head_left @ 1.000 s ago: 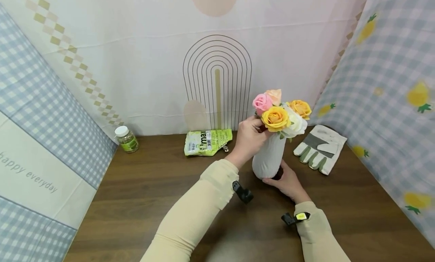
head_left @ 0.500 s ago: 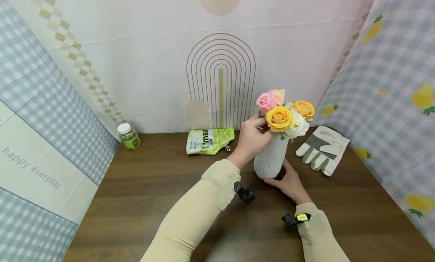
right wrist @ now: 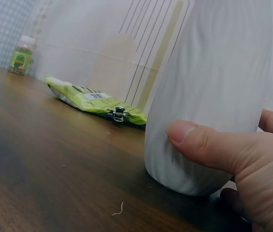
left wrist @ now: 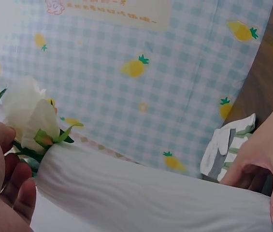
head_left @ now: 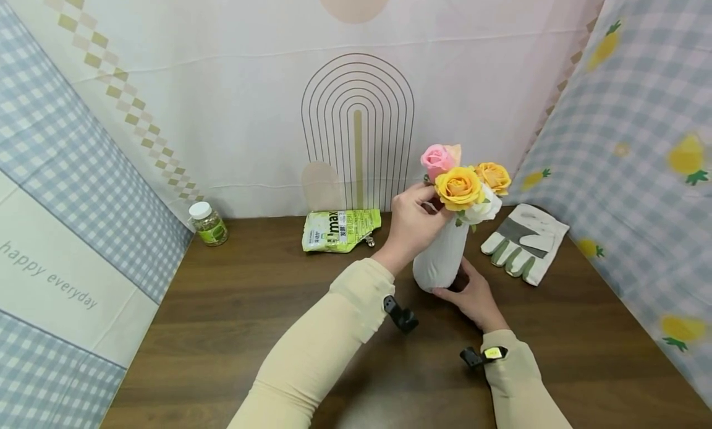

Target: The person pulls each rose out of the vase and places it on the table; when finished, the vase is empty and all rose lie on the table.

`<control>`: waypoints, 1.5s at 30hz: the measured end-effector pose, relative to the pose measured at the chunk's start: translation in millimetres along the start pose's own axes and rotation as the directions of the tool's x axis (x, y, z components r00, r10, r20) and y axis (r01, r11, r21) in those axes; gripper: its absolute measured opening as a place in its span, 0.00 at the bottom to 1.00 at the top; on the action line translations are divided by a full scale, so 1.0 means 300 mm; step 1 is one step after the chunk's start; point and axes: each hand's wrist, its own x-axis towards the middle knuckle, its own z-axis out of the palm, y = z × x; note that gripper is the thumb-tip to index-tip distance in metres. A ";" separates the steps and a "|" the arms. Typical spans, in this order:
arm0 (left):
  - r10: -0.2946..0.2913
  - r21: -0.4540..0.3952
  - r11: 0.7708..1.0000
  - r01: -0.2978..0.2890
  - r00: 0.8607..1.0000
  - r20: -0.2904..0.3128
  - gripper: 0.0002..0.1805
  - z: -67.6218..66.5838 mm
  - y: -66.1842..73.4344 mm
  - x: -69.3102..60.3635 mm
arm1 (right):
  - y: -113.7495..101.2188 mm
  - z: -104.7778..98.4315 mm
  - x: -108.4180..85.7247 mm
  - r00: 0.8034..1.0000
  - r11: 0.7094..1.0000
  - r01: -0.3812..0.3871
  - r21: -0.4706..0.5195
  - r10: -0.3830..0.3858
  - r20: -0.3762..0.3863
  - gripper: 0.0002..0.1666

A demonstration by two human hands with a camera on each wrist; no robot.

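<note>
Vase (head_left: 439, 259): white, on the table (head_left: 233, 330), right of centre and short of the back edge. Flowers (head_left: 458, 189) in its mouth: two yellow, one pink, one peach, one white. Left hand (head_left: 414, 222) at the mouth, thumb and fingers pinching the flowers just under the front yellow bloom; exact contact partly hidden. Right hand (head_left: 473, 296) clasps the vase low down, thumb on the near side, fingers round the far side. Glove (head_left: 525, 243) near the back right corner. Pouch (head_left: 339, 231) flat by the back edge, metal clip (right wrist: 119, 114) on it. Jar (head_left: 209, 224), white-lidded, by the back left corner.
</note>
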 end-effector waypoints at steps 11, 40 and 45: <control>-0.087 -0.100 0.991 0.085 0.996 -0.019 0.13 -0.021 -0.004 -0.007 | 0.012 0.002 0.009 1.000 1.000 0.013 -0.001 -0.013 -0.005 0.54; -0.041 -0.328 0.942 -0.066 0.950 -0.309 0.07 -0.055 0.008 -0.023 | 0.146 0.023 0.035 0.998 0.998 0.045 -0.041 -0.047 -0.046 0.54; -0.074 -0.433 0.894 -0.114 0.917 -0.393 0.10 -0.118 0.018 -0.032 | 0.069 0.013 0.015 0.998 0.998 0.052 -0.022 -0.053 -0.021 0.54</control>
